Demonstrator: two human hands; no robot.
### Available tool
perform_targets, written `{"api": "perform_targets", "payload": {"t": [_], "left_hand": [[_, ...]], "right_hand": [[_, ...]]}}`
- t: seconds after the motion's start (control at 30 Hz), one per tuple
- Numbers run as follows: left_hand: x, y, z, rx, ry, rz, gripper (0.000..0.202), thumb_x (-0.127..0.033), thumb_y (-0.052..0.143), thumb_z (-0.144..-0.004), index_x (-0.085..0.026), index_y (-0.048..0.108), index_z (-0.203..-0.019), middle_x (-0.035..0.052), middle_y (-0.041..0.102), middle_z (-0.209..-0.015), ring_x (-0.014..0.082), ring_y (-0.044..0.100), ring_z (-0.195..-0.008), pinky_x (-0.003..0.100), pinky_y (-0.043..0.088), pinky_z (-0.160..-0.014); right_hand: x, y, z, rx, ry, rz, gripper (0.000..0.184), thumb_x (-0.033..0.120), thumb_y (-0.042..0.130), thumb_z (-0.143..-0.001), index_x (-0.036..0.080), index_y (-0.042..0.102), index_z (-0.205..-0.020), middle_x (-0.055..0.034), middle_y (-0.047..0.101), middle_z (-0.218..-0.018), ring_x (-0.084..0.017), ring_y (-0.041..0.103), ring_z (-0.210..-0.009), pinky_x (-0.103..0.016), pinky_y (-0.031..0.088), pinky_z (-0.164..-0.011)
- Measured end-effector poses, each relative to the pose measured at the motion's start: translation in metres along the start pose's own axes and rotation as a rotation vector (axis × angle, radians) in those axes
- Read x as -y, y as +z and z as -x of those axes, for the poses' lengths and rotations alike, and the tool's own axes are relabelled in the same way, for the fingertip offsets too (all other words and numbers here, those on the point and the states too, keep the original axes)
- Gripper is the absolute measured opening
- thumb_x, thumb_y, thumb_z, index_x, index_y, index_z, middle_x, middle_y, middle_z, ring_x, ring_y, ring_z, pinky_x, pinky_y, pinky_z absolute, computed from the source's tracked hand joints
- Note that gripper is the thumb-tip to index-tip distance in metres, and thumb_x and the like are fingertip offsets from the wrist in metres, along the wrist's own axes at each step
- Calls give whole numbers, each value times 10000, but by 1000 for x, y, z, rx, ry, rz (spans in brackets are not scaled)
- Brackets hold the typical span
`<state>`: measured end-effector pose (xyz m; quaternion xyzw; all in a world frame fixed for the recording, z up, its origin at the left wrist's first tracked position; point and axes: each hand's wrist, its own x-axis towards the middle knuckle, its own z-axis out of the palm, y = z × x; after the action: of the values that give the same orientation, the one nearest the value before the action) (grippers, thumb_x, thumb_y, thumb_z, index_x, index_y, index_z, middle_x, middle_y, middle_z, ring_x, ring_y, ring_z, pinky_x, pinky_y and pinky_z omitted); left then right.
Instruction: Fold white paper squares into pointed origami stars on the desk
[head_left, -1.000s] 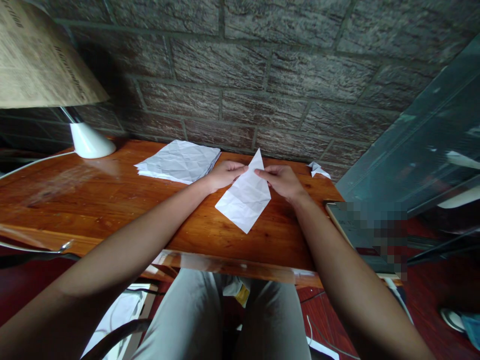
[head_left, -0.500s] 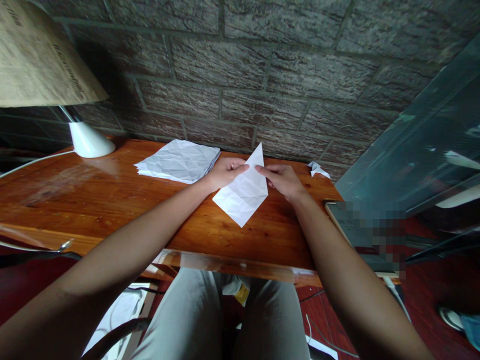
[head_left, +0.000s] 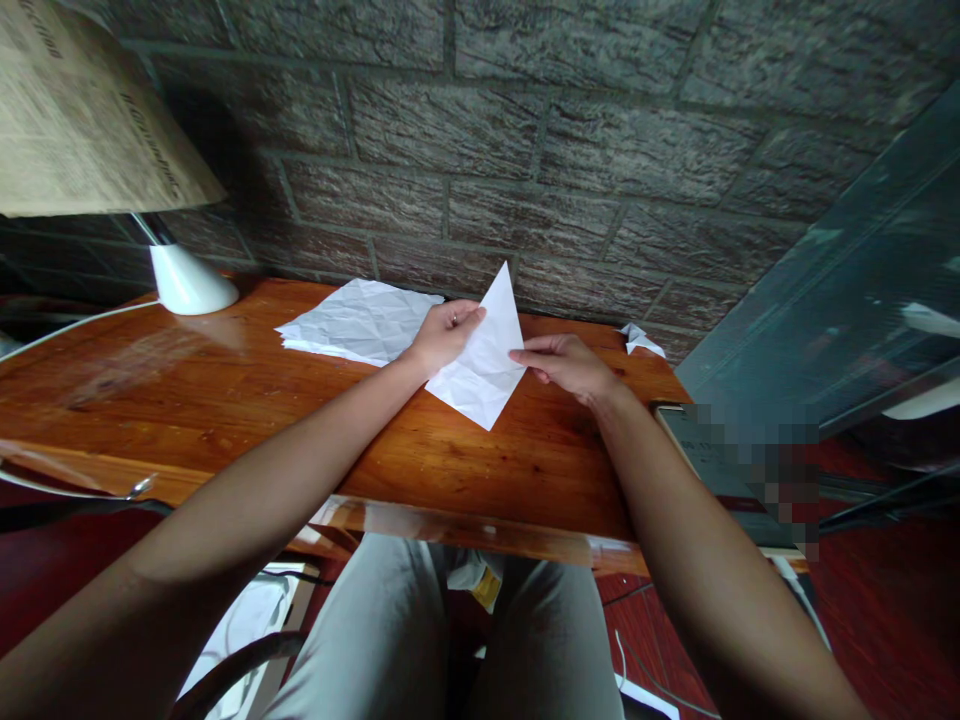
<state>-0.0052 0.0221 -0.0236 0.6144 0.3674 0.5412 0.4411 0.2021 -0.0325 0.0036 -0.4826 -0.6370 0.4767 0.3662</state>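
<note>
A white sheet of paper, folded to a kite shape with a narrow point at the top, is held up over the wooden desk. My left hand grips its left edge, thumb in front and the other fingers behind. On the right edge, lower down, my right hand pinches the paper between thumb and fingers. Creases run across the lower part of the paper. Behind my left hand lies a stack of creased white paper.
At the desk's far right corner sits a small folded paper piece. A lamp with a white base stands at the left back of the wooden desk. A partly blurred tablet-like device is at the right edge. A brick wall rises behind.
The paper has tilted and shifted slightly up and left. My left hand has moved up along it; my right thumb has slid from near the upper middle down to the right edge.
</note>
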Motion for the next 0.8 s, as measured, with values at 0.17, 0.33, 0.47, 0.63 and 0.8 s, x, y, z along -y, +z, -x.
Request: {"api": "perform_targets", "payload": {"t": [0.17,0.33,0.47,0.63,0.8], "left_hand": [[-1,-4,1,53,-78,70,484,-573,840,-728,-142,772,-937,49,791,-856,166,672,-735,273,517,-683],[-2,-5,6,148,-152,165,590,-541,965,-546,-131,774,-925,90,818,-914,214,729,-784,341,576,-762],[-2,-2,8,144,-183,183,538,-413,994,-510,-131,763,-906,82,820,-910,209,731,-764,350,579,-762],[-1,-1,9,187,-153,113,527,-384,977,-538,-122,782,-952,78,814,-897,215,722,-750,340,559,-735],[2,-2,4,182,-132,156,536,-555,907,-651,-131,767,-948,54,798,-863,186,697,-719,305,547,-694]], "right_hand": [[1,0,-1,-40,-19,3,360,511,858,-584,187,763,-709,44,531,-526,-92,323,-515,-288,179,-505],[-1,0,-2,-96,-18,-1,390,522,865,-575,182,775,-744,31,581,-571,-92,329,-524,-290,179,-511],[-3,2,-3,-116,-19,-5,419,533,878,-555,173,759,-733,38,573,-564,-92,339,-524,-292,186,-516],[-4,7,-3,-106,-56,32,455,589,850,-590,166,737,-717,56,526,-540,-96,348,-541,-288,216,-542],[-4,9,-4,-90,-78,9,448,576,840,-616,159,754,-754,44,566,-588,-100,365,-558,-289,242,-558]]}}
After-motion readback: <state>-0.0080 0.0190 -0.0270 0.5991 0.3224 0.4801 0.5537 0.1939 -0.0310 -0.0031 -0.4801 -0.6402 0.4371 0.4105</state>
